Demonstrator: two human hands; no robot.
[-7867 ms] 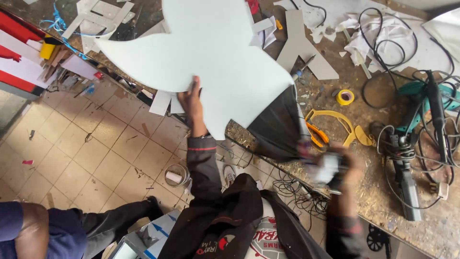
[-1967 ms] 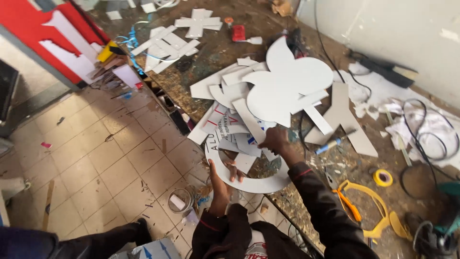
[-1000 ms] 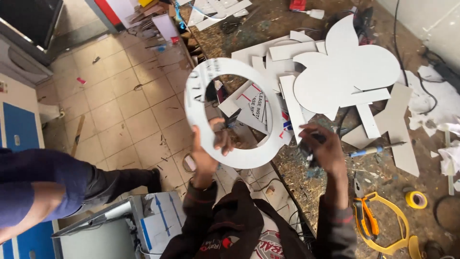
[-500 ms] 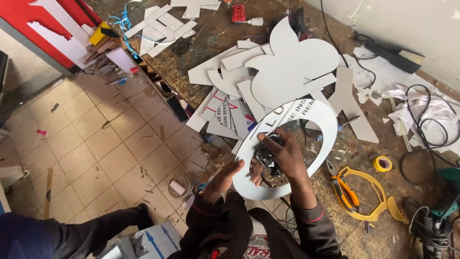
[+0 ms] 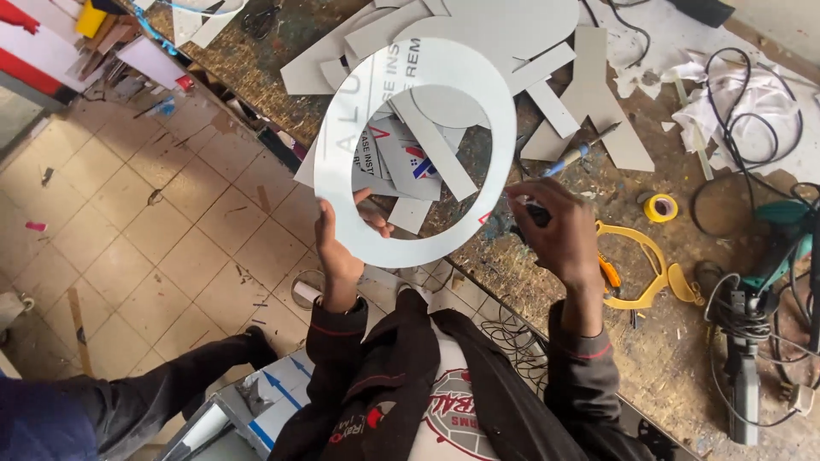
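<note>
White ring — left hand (gripping).

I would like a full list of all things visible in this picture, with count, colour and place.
ring: one, white, held above the bench edge
offcuts: many, white or grey, on the bench behind the ring
tape roll: one, yellow, on the bench
frame tool: one, yellow, right of the hands
power tool: one, green, bench right
cables: several, black, bench right
bench: one, brown, littered
floor: beige tiles, left
left hand: grips the ring's lower rim
right hand: holds a small dark tool by the ring
</note>
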